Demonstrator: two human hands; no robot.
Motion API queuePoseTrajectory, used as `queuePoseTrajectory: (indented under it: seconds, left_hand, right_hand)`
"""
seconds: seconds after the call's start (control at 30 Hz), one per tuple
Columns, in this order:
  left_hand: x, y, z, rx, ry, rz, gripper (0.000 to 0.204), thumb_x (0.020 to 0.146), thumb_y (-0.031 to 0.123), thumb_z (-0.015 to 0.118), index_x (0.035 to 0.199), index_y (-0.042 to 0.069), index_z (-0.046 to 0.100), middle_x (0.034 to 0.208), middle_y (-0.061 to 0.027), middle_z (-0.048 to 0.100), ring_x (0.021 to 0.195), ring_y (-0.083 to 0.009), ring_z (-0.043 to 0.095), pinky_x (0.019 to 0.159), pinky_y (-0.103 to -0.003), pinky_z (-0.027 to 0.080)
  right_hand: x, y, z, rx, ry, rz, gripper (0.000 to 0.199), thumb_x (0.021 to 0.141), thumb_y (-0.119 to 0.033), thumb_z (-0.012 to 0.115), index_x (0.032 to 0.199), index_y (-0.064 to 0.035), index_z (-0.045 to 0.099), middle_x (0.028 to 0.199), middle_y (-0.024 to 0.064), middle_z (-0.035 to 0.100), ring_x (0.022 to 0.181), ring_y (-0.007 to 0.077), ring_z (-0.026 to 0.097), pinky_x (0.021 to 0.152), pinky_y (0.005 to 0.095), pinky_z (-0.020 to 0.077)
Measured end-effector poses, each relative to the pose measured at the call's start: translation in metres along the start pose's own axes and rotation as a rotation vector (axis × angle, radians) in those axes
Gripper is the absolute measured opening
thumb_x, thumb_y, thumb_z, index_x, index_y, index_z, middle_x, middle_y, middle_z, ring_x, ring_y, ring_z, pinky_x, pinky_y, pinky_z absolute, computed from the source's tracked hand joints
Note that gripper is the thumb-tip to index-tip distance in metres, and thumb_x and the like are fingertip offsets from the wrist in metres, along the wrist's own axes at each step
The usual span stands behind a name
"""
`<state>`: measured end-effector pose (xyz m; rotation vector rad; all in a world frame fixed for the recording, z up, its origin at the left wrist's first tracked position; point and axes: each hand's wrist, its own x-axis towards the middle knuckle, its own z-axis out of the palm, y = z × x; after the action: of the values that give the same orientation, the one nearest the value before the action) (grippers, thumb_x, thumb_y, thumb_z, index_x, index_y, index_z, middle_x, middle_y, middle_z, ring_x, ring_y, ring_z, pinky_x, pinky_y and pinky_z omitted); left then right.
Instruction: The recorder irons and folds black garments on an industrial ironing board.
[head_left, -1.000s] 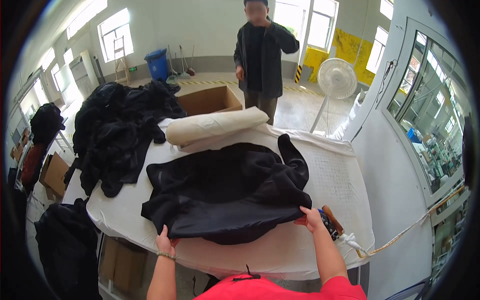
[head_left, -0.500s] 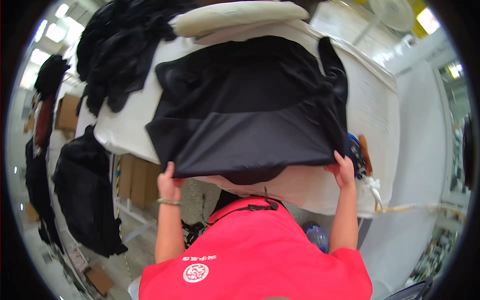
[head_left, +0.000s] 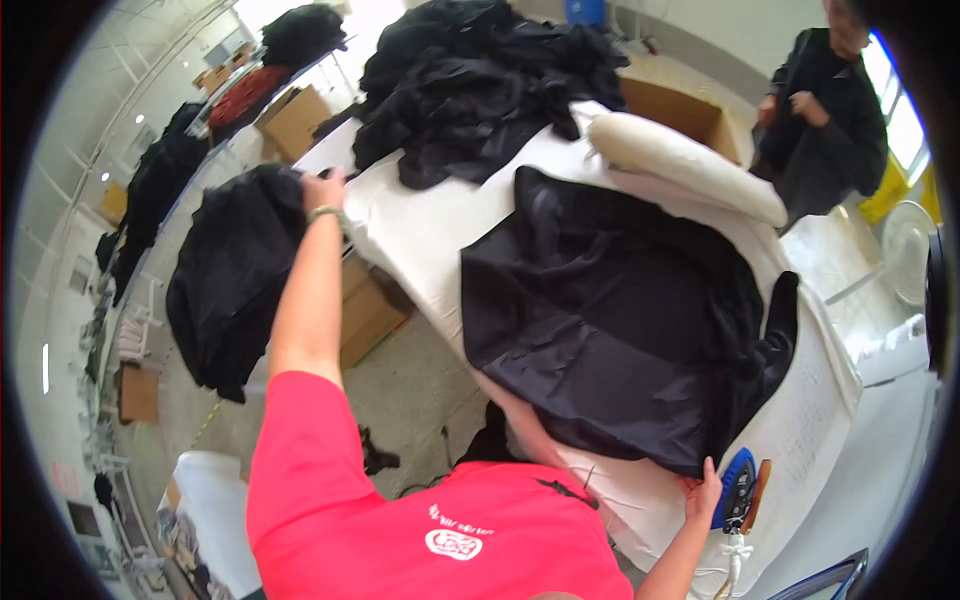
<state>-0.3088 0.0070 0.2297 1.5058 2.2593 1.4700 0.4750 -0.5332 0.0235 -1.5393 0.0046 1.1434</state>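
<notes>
A black garment (head_left: 620,320) lies spread on the white padded ironing table (head_left: 815,420). My right hand (head_left: 703,492) pinches its near right corner at the hem. Just right of that hand lies an iron (head_left: 737,490), with a blue base, a brown handle and a white wrapped cord. My left arm is stretched out to the far left, away from the garment. There my left hand (head_left: 325,190) is at the top of a hanging bunch of black cloth (head_left: 235,275); its fingers are blurred, and I cannot see whether they grip anything.
A heap of black garments (head_left: 480,85) covers the table's far left end. A cream padded sleeve board (head_left: 685,165) stands along the far edge. Cardboard boxes (head_left: 368,310) sit beneath and behind. Another person (head_left: 825,120) in dark clothes stands at the far right, near a fan (head_left: 905,250).
My left hand has let go of the garment's left hem corner and swung out left to the hanging black cloth. My right hand stays at its corner. The view has turned left.
</notes>
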Motion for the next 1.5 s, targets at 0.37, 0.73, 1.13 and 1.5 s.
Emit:
queuePoseTrajectory:
  seconds: [0.37,0.73,1.13,1.5]
  left_hand:
    - [-0.334,-0.011,0.09,0.16,-1.374,-0.878,0.089,0.078,0.076,0.071,0.113,-0.005,0.067,0.108,-0.0205,0.072,0.085,-0.0322,0.071,0.076,-0.05,0.058]
    - [-0.309,0.148,0.117,-0.881,-0.87,-0.292,0.044,0.098,0.028,0.069,0.129,-0.003,0.063,0.125,-0.011,0.069,0.113,-0.0231,0.067,0.098,-0.037,0.054]
    - [-0.368,0.058,0.052,-0.869,-0.743,-0.813,0.048,0.097,0.022,0.071,0.135,-0.004,0.059,0.133,-0.0129,0.065,0.119,-0.0256,0.064,0.102,-0.039,0.052]
    - [-0.371,0.034,0.057,-0.557,-0.915,-0.736,0.055,0.092,0.02,0.074,0.138,-0.002,0.055,0.13,-0.012,0.066,0.116,-0.0266,0.066,0.099,-0.04,0.056]
  right_hand:
    - [0.026,-0.002,-0.009,0.134,-0.031,0.09,0.044,0.095,-0.038,0.071,0.121,-0.0033,0.066,0.107,0.0107,0.074,0.089,0.027,0.073,0.076,0.0471,0.0598]
    - [0.048,-0.104,0.032,-0.12,0.044,-0.478,0.039,0.096,-0.028,0.072,0.118,0.0033,0.065,0.1,0.0125,0.072,0.081,0.0242,0.072,0.07,0.0402,0.0622]
    - [-0.024,-0.066,0.013,-0.094,0.048,-0.238,0.034,0.095,-0.026,0.072,0.114,0.0014,0.068,0.094,0.0086,0.071,0.072,0.0211,0.07,0.054,0.0371,0.0597]
    - [0.017,-0.033,-0.014,-0.397,0.079,-0.111,0.041,0.094,-0.033,0.072,0.115,0.0016,0.069,0.096,0.0069,0.071,0.08,0.0182,0.07,0.057,0.0342,0.0587]
